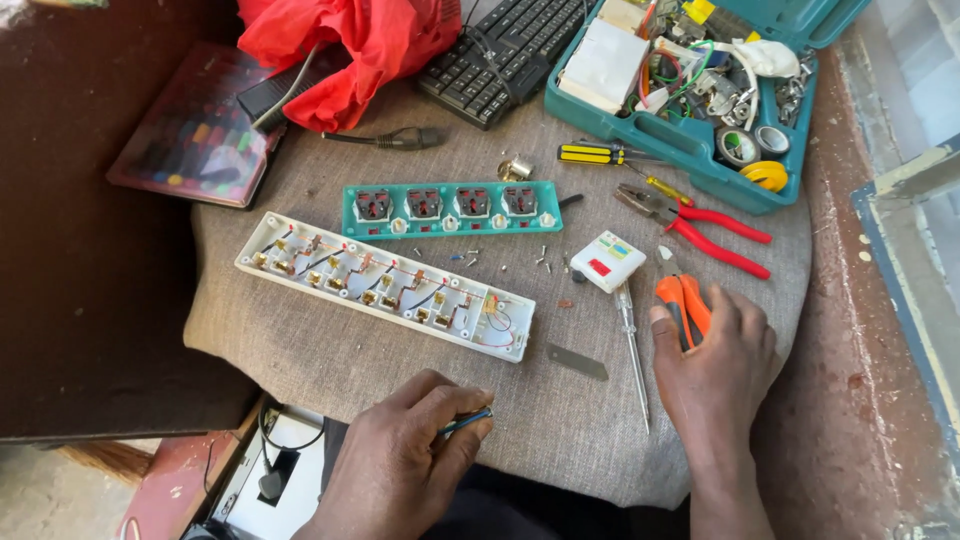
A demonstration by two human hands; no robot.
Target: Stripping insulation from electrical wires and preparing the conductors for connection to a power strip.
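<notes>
My left hand sits at the table's near edge, fingers pinched on a thin blue and dark wire. My right hand rests over an orange-handled tool, fingers curling around its handles. Between the hands lie a clear-handled tester screwdriver and a small grey metal strip. An opened white power strip base with exposed wiring lies in front of my left hand. Its teal socket cover lies just beyond it.
Red-handled pliers, a yellow and black screwdriver and a small white switch block lie by a teal toolbox. A black keyboard, red cloth and loose screws sit farther back.
</notes>
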